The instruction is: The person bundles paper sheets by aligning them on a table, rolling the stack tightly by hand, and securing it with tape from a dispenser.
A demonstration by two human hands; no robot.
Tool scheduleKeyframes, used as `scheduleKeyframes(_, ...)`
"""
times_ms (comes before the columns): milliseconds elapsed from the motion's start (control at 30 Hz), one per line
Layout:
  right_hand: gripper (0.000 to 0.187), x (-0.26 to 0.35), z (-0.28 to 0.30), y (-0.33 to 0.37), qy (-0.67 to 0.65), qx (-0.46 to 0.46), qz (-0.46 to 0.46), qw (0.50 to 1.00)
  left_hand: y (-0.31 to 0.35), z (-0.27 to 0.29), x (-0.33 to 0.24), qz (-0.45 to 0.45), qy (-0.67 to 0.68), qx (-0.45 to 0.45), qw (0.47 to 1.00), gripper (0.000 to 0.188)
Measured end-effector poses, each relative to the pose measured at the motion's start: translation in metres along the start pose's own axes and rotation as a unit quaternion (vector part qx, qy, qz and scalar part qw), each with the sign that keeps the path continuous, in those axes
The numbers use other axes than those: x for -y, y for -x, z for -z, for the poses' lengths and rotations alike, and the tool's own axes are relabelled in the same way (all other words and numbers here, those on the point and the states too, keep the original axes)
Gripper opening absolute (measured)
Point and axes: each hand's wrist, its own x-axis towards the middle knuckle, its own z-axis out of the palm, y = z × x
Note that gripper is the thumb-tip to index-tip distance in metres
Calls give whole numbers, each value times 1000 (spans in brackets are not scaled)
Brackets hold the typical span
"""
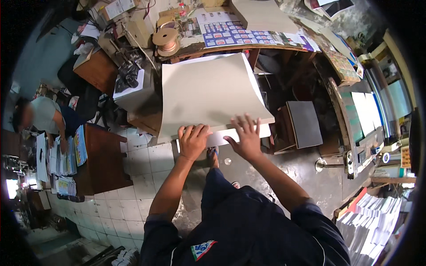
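Observation:
In front of me lies a large stack of beige-grey cardboard sheets [208,93], its top sheet bowed and curling toward the near edge. My left hand [194,141] grips that near edge left of the middle, its fingers bent over the top. Farther right, my right hand [246,139] is open at the same edge with fingers spread and slightly blurred. Whether its fingertips touch the board, I cannot tell. A white sheet [264,131] sticks out under the near edge, between and beside my hands. The stack's underside and support are hidden.
Behind stands a worktable with blue printed sheets [233,33], a copper-coloured wire spool [166,41] and more cardboard [266,17]. A dark grey board [305,124] lies to the right. Paper piles [370,226] stand lower right. At left, a person [49,117] handles booklets [62,157].

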Motion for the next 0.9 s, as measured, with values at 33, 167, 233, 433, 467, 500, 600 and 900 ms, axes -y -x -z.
scheduleKeyframes(33, 53, 1, -5, -8, -25, -1, 9, 1000, -7, -4, 0, 7, 2, -9, 1000, 27)
scheduleKeyframes(167, 41, -16, -21, -34, -5, -55, 7, 998, -19, -18, -4, 88, -13, -15, 996, 29)
scheduleKeyframes(233, 37, -18, -31, -37, -4, -55, 33, 998, -11, -25, -1, 133, -11, 14, 991, 30)
scheduleKeyframes(433, 35, -28, -60, -22, -15, 71, 34, 997, 22, -50, 3, 187, 51, 115, 974, 31)
scheduleKeyframes(467, 35, -30, -59, -24, -19, 91, 24, 995, 17, -51, 1, 191, 53, 126, 972, 32)
scheduleKeyframes(500, 35, -31, -57, -24, -24, 111, 13, 993, 15, -52, -1, 194, 55, 138, 970, 33)
scheduleKeyframes(600, 26, -27, -60, -30, -62, 191, -24, 979, 20, -57, 5, 224, 69, 162, 959, 33)
scheduleKeyframes(900, 35, -17, -9, -29, -72, 58, 14, 996, -14, -2, -8, 181, 45, 101, 977, 33)
